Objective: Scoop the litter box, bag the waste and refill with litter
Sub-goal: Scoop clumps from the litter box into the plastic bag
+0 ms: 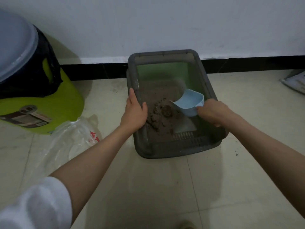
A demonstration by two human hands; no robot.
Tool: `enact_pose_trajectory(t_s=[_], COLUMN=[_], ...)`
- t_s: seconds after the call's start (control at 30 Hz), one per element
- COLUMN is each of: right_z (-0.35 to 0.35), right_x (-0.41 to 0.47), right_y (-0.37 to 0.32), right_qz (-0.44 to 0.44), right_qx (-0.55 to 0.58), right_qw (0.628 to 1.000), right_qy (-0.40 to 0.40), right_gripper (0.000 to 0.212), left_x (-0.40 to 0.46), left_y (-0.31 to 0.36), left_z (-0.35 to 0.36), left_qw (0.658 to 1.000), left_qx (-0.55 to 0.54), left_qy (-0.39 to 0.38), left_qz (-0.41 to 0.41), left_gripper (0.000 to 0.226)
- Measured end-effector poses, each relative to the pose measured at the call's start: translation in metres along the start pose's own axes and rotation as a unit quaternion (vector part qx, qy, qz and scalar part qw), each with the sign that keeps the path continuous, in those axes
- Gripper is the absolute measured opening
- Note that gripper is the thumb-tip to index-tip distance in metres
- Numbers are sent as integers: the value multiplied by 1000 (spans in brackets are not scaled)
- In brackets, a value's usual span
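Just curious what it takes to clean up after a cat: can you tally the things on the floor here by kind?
Litter box, grey: 1
Scoop, light blue, held by the right hand: 1
Clear plastic bag: 1
Lime-green bin with a dark liner: 1
Pile of clumped litter: 1
Total: 5
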State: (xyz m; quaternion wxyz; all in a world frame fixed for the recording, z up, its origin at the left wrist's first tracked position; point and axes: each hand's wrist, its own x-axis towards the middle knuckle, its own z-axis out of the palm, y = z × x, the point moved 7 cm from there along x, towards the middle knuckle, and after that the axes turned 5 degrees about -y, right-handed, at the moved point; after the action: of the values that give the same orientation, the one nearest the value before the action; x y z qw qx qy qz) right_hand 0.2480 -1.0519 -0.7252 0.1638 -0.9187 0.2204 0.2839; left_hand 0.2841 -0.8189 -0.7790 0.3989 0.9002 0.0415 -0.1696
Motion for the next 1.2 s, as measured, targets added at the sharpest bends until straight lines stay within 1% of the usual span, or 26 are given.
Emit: enact_pose_trajectory(t_s=[0.1, 0.17, 0.2, 0.27, 0.37, 0.5, 0.6, 0.77, 0.83, 0.93, 1.03, 1.1, 1.2], right_z=[-5, 0, 4, 16, 36, 52, 65, 87, 86, 81, 88, 101, 112], right_x=[-9, -12, -11, -4, 8, 21, 32, 45, 47, 38, 33, 37, 53], right_y=[3, 6, 6, 4, -4, -4, 2, 0, -1, 7, 12, 6, -14], right_qz=[8, 29, 35, 33, 17, 2, 1, 14, 22, 46, 56, 60, 38], right_qx=[-90, -129, -127, -81, 17, 45, 74, 143, 175, 212, 248, 301, 342], right_qw=[996, 991, 991, 995, 996, 997, 995, 986, 979, 970, 959, 942, 932], right_qy=[18, -5, -23, -57, -83, -61, -66, -87, -99, -111, -128, -135, -118], right_gripper=[22, 22, 20, 22, 32, 37, 33, 43, 39, 26, 27, 24, 16], left_x=[-2, -2, -2, 0, 2, 2, 1, 0, 0, 0, 0, 1, 0], left_y=[1, 2, 1, 0, -3, -3, -2, 0, 1, 0, 0, 0, -1], left_z=[-1, -1, -1, -1, 0, 2, 2, 2, 2, 2, 2, 2, 2], left_qw=[1000, 1000, 1000, 1000, 1000, 1000, 999, 1000, 1000, 1000, 1000, 1000, 1000], left_qx=[-7, -8, -9, -10, -12, -21, -28, -18, -9, -3, -7, -13, -24], left_qy=[5, 3, 0, -7, -20, -22, -18, -12, -6, -2, -2, -5, -12], left_qz=[7, 10, 11, 13, 10, 3, 7, 7, 4, -3, 0, 1, -2], left_gripper=[69, 69, 69, 70, 72, 72, 71, 70, 69, 69, 70, 70, 70])
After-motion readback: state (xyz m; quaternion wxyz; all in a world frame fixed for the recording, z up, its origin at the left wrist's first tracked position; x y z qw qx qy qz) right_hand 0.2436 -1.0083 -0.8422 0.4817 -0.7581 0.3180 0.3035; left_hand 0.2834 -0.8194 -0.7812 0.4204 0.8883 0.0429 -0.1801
